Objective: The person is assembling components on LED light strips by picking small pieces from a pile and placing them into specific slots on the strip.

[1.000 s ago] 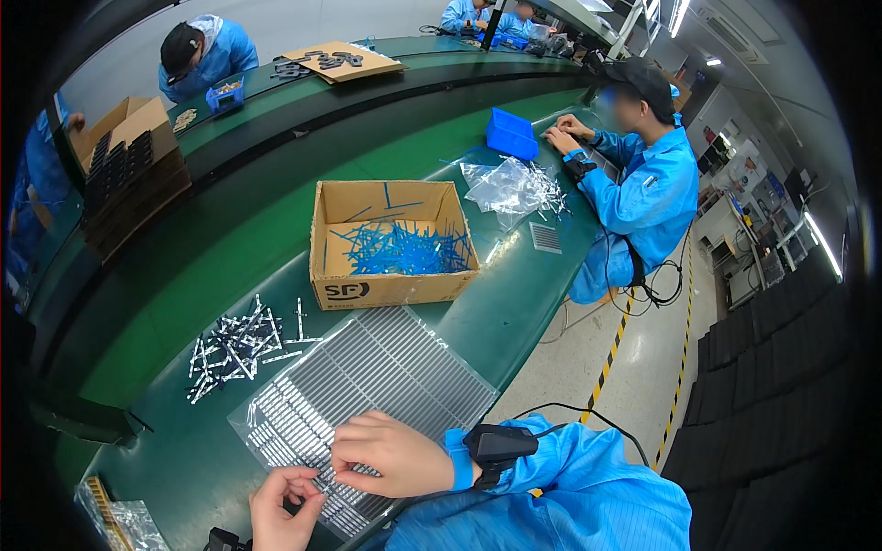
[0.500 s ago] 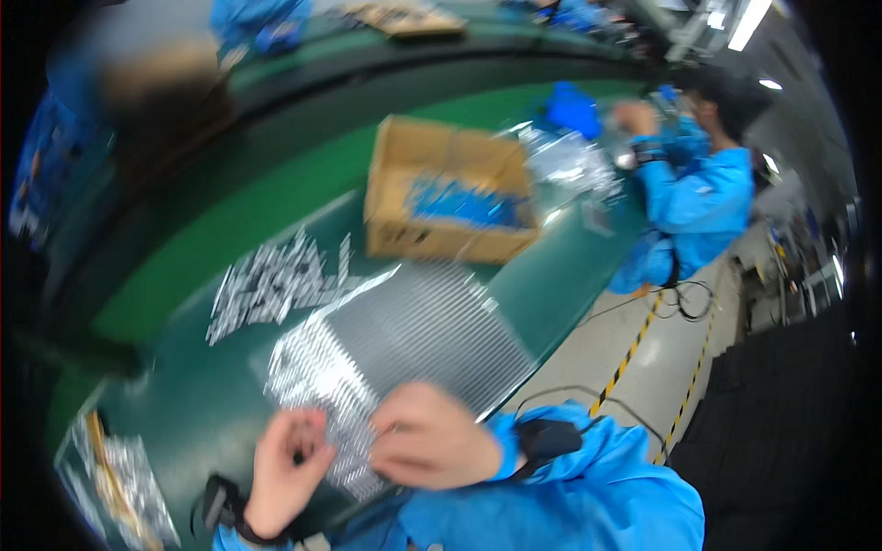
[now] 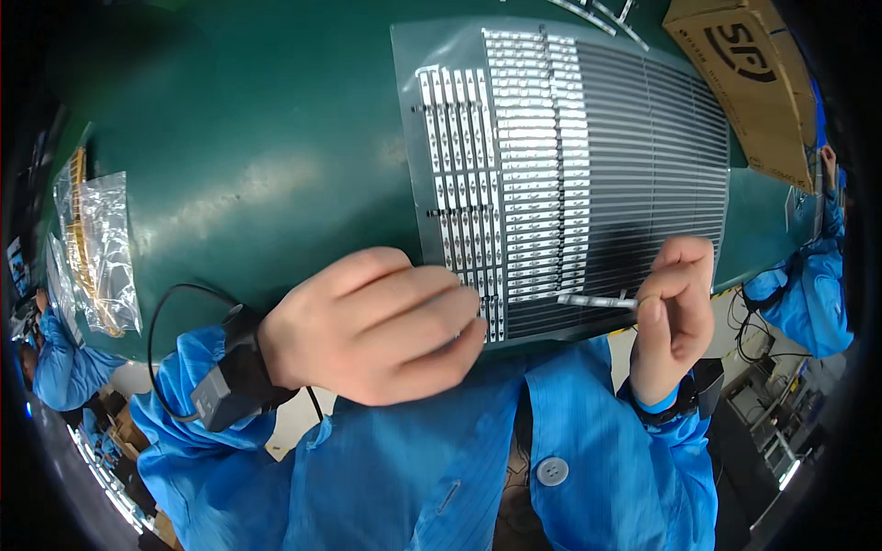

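Note:
In front of me lies a clear sheet (image 3: 407, 119) bearing a grey ribbed panel (image 3: 652, 138). Rows of short white strips (image 3: 528, 174) with dark marks cover its middle, and more stand in columns (image 3: 455, 119) on its left. My right hand (image 3: 678, 308) pinches one end of a thin light-coloured strip (image 3: 593, 300) between thumb and forefinger, over the panel's near part. My left hand (image 3: 386, 321) is closed by the lower ends of the columns, its fingers curled with the back upward. Whatever its fingertips may hold is hidden.
An open brown cardboard box (image 3: 749, 83) stands at the right beyond the panel. Clear plastic bags (image 3: 108, 248) with a yellow strip lie at the left on the green table (image 3: 248, 165). A few loose strips (image 3: 597, 14) lie at the far edge. People in blue sit at both sides.
The view has turned and moved closer over the sheet, so the box appears farther right. My hands have moved apart, and a strip now shows clearly in my right hand.

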Tool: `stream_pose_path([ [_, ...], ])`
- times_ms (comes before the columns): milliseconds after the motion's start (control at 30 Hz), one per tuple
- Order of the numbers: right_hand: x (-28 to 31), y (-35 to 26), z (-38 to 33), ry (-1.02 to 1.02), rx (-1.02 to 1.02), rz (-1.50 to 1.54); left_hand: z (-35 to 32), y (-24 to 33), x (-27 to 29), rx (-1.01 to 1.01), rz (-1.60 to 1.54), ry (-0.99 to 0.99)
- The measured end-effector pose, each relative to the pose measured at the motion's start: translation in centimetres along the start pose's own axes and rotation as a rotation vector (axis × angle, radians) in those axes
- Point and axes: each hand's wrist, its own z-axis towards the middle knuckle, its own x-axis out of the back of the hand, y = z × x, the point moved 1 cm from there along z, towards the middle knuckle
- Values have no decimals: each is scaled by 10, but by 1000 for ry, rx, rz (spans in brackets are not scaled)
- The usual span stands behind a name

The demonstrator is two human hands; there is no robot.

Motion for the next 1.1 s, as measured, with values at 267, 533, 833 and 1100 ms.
stream_pose_path([
  [267,-12,0,-16,-60,-24,-135,5,6,-12,9,36,-81],
  [533,-15,0,-16,-76,-34,-196,9,6,-18,-15,81,-114],
  [833,-17,0,-12,-106,-28,-234,12,3,-15,-28,58,-148],
  [1100,-16,1,-12,-133,-21,-261,11,3,-16,-22,48,-144],
])
